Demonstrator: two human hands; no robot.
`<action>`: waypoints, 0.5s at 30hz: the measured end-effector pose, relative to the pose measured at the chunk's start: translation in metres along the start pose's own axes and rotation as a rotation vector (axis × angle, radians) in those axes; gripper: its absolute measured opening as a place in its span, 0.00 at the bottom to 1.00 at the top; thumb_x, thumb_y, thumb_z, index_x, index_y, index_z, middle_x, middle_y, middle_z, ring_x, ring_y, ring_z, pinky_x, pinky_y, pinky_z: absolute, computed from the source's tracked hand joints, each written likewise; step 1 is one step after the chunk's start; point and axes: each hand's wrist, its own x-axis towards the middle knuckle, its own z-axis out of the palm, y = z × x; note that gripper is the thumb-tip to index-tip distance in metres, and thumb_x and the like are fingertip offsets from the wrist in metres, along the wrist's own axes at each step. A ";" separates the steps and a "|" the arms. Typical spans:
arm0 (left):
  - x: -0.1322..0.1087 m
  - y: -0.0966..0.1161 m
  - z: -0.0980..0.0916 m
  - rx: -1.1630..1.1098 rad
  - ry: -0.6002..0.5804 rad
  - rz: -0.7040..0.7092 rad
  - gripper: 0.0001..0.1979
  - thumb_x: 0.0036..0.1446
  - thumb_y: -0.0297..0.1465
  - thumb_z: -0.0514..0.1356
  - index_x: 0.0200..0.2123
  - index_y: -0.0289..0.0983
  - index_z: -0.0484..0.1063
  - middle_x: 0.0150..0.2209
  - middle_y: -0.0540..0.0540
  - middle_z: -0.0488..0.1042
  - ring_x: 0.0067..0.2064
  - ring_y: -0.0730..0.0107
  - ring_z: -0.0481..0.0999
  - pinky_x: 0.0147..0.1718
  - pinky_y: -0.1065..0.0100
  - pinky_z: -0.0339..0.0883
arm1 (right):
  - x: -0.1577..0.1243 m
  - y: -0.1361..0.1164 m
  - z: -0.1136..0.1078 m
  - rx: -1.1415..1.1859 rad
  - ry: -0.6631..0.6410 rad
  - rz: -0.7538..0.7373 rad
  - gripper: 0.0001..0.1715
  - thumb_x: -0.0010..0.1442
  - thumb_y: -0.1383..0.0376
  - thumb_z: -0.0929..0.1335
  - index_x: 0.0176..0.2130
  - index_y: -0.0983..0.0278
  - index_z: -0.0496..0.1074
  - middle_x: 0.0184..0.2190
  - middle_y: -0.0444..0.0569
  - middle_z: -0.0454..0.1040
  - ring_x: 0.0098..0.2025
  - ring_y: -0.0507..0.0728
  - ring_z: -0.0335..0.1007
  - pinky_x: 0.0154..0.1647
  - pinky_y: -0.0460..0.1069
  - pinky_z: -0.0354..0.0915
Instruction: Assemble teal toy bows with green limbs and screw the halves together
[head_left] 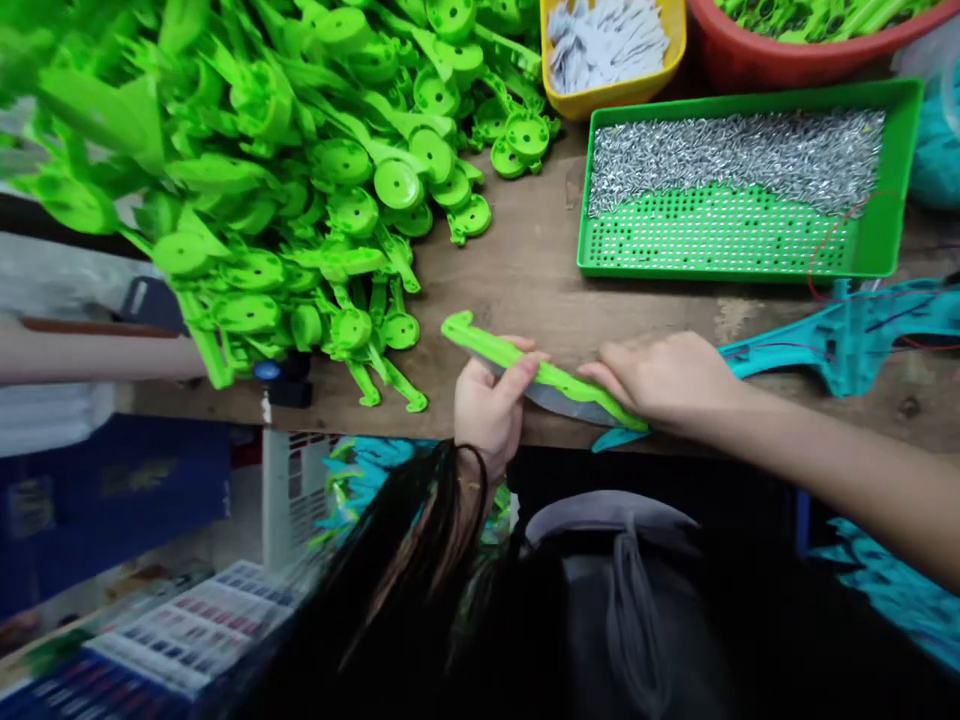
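Note:
A long, narrow bright-green plastic part [559,380] with a hooked end lies slantwise between my hands at the front of the wooden table. My left hand [486,405] is closed around its left portion, thumb on top. Under the green strip shows a thin greyish translucent piece [574,405]. My right hand [664,375] is closed at the right end of the same part, its fingertips curled and partly hidden. Just below that end sticks out a teal plastic tip [621,438]. Beyond my right hand lies a teal plastic part [847,335] with thin red wires across it.
A large heap of bright-green plastic parts [345,165] covers the left back of the table. At the right back stand a green perforated tray [720,235] of small metal screws, a yellow container [613,100] of pale strips and a red basin [795,65] of green parts.

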 end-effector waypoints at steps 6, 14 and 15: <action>-0.043 -0.030 0.035 0.116 -0.222 -0.275 0.18 0.40 0.33 0.72 0.34 0.33 0.73 0.31 0.46 0.80 0.34 0.68 0.79 0.37 0.68 0.74 | 0.008 -0.002 -0.004 0.076 0.128 0.126 0.28 0.67 0.50 0.49 0.48 0.64 0.64 0.27 0.52 0.76 0.25 0.58 0.69 0.26 0.49 0.47; -0.051 -0.031 0.039 0.080 -0.105 -0.318 0.18 0.41 0.39 0.72 0.28 0.31 0.73 0.21 0.46 0.77 0.22 0.71 0.77 0.24 0.74 0.73 | 0.020 -0.013 0.003 0.187 0.173 0.097 0.26 0.68 0.51 0.50 0.48 0.63 0.64 0.29 0.52 0.77 0.27 0.57 0.69 0.27 0.48 0.51; -0.049 -0.027 0.035 0.077 -0.107 -0.357 0.19 0.39 0.38 0.73 0.28 0.31 0.73 0.21 0.46 0.78 0.23 0.71 0.77 0.24 0.74 0.74 | 0.018 -0.016 0.004 0.181 0.196 0.087 0.26 0.68 0.51 0.51 0.48 0.64 0.65 0.30 0.52 0.77 0.29 0.57 0.70 0.28 0.49 0.52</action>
